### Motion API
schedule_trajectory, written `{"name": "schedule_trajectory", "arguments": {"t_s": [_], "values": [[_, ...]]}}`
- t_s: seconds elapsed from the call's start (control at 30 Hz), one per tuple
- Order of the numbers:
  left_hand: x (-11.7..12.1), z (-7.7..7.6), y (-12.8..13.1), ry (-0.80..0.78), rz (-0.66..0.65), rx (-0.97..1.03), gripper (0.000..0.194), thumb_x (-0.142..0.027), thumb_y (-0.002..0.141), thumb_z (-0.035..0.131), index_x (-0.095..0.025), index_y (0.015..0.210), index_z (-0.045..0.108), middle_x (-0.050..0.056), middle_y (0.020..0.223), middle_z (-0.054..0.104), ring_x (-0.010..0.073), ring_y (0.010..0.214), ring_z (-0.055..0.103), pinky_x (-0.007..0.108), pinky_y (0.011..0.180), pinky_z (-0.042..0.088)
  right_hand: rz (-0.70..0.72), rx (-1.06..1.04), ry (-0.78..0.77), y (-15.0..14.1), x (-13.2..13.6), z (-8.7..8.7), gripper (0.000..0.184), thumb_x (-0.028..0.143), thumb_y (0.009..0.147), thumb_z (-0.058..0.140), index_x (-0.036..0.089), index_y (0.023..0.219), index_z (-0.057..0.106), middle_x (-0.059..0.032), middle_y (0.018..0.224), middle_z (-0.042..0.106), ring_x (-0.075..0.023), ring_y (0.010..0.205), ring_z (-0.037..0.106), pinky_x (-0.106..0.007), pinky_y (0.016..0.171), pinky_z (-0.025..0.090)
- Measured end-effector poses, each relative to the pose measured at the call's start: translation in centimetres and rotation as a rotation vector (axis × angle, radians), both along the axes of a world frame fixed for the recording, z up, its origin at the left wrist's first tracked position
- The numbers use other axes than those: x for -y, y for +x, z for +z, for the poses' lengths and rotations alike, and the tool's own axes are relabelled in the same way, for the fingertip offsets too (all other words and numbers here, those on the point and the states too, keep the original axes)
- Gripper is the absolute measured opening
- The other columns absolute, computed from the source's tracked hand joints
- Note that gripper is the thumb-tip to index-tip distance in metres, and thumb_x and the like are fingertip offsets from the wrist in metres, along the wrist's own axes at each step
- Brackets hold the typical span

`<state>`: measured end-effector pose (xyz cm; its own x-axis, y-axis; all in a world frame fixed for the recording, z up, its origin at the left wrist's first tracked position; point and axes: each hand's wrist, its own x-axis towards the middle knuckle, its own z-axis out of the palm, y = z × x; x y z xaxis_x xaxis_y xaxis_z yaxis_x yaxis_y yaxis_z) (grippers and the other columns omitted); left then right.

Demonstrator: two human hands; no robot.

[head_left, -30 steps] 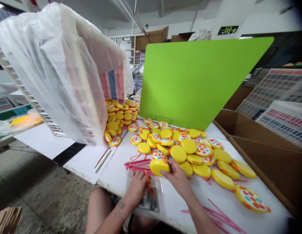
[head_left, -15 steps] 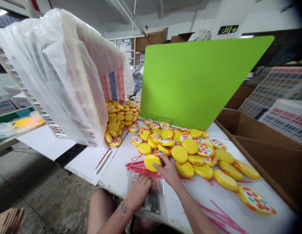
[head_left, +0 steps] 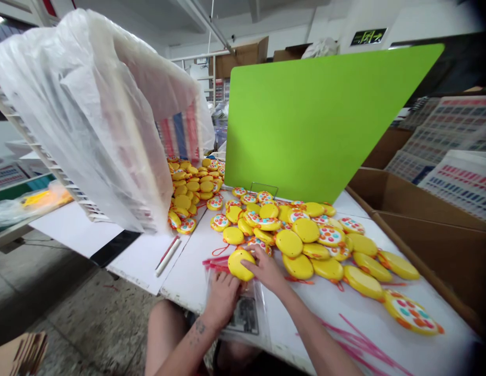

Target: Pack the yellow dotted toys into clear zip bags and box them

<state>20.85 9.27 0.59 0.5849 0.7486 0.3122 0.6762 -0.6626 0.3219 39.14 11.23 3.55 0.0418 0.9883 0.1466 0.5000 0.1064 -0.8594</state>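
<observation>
Far left of the green board [head_left: 325, 125], seeing a plastic-draped rack [head_left: 105, 125] on the white surface [head_left: 199, 248]. Left of the board and nearer, seeing a flat black thing [head_left: 115, 248], then a red pen [head_left: 165, 250] and a white pen [head_left: 168, 258] lying side by side. Just left of the board's lower corner, finding a heap of yellow toys [head_left: 192, 187] beside the rack. Before that corner, resting the left hand [head_left: 223, 295] over a clear bag [head_left: 245, 317], not telling from this view whether clamped on anything. Before the board's left part, clamping the right hand [head_left: 265, 267] by thumb and fingers on one yellow toy [head_left: 238, 265], holding it plain side up above the bag. Directly before the board, seeing a loose pile of similar toys [head_left: 305, 230], some showing dotted faces. Before its right half, nearest, seeing pink strips [head_left: 355, 349]. Right of the board, seeing an open cardboard box [head_left: 435, 253].
</observation>
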Motion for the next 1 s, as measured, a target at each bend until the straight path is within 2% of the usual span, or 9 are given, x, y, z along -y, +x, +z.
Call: {"name": "schedule_trajectory", "arguments": {"t_s": [0.07,0.2,0.3,0.4,0.5,0.63,0.8,0.9,1.0], "values": [[0.1,0.2,-0.1,0.032,0.034,0.013,0.013,-0.026,0.091,0.049,-0.019,0.091,0.06,0.007,0.097,0.064,0.0236,0.091,0.053,0.044,0.084,0.041,0.043,0.012,-0.012,-0.4,-0.1,-0.1,0.036,0.041,0.079,0.058,0.022,0.11,0.059,-0.0039,0.092,0.07,-0.0219,0.083,0.064,-0.035,0.074,0.05],[0.2,0.1,-0.3,0.109,0.032,0.134,0.011,-0.02,0.088,0.053,-0.019,0.097,0.059,0.01,0.127,0.053,0.0278,0.118,0.044,0.05,0.096,0.038,0.141,0.045,-0.028,-2.0,-0.1,-0.5,0.024,0.039,0.084,0.05,0.022,0.092,0.066,-0.002,0.083,0.071,-0.0194,0.077,0.064,-0.031,0.071,0.049],[0.0,-0.1,-0.4,0.066,-0.012,0.198,0.013,-0.018,0.086,0.054,-0.019,0.098,0.058,0.012,0.138,0.045,0.0276,0.127,0.039,0.052,0.101,0.037,0.13,0.091,-0.012,-2.6,-0.1,-0.9,0.024,0.036,0.083,0.049,0.023,0.079,0.068,-0.0034,0.085,0.07,-0.0202,0.082,0.063,-0.032,0.076,0.048],[-0.3,-0.2,-0.5,-0.045,-0.009,0.262,0.007,-0.02,0.086,0.055,-0.019,0.092,0.059,0.011,0.137,0.048,0.0267,0.124,0.043,0.052,0.1,0.039,-0.05,0.15,-0.007,-1.4,0.4,-1.3,0.032,0.041,0.086,0.042,0.021,0.089,0.068,-0.0096,0.097,0.068,-0.026,0.094,0.061,-0.038,0.084,0.045],[-0.5,0.0,-0.5,-0.13,0.021,0.329,0.003,-0.022,0.085,0.057,-0.019,0.086,0.059,0.01,0.134,0.051,0.0264,0.122,0.046,0.051,0.1,0.04,-0.201,0.196,-0.068,0.6,1.4,-1.8,0.042,0.047,0.087,0.036,0.018,0.097,0.065,-0.0116,0.083,0.069,-0.03,0.082,0.064,-0.041,0.076,0.045],[-0.8,0.8,-0.4,-0.232,0.055,0.358,0.003,-0.022,0.083,0.059,-0.02,0.083,0.061,0.01,0.129,0.055,0.0266,0.119,0.048,0.049,0.1,0.039,-0.201,0.176,-0.128,1.2,2.8,-2.7,0.043,0.046,0.085,0.041,0.016,0.105,0.064,-0.0062,0.065,0.068,-0.0257,0.067,0.065,-0.036,0.069,0.047],[-1.6,2.8,-0.6,-0.415,0.021,0.29,0.006,-0.019,0.075,0.068,-0.02,0.079,0.064,0.01,0.129,0.054,0.0289,0.121,0.046,0.046,0.102,0.036,-0.194,0.107,-0.09,-0.6,2.7,-3.5,0.043,0.027,0.077,0.042,0.016,0.111,0.066,-0.0096,0.096,0.073,-0.0245,0.085,0.066,-0.036,0.08,0.047],[-1.7,4.0,-0.8,-0.496,0.012,0.29,0.008,-0.016,0.071,0.069,-0.019,0.076,0.064,0.01,0.127,0.054,0.028,0.119,0.047,0.042,0.101,0.036,-0.209,0.03,-0.059,-1.6,2.6,-3.4,0.045,0.024,0.076,0.04,0.018,0.112,0.067,-0.0088,0.101,0.072,-0.0243,0.088,0.065,-0.038,0.084,0.046],[-1.4,5.0,-0.7,-0.5,-0.008,0.3,0.005,-0.016,0.073,0.066,-0.019,0.075,0.062,0.009,0.112,0.06,0.0251,0.108,0.052,0.037,0.094,0.039,-0.251,-0.074,-0.023,-2.4,2.8,-2.9,0.045,0.028,0.08,0.04,0.019,0.118,0.062,-0.0074,0.096,0.071,-0.0237,0.085,0.064,-0.038,0.081,0.047]]}}
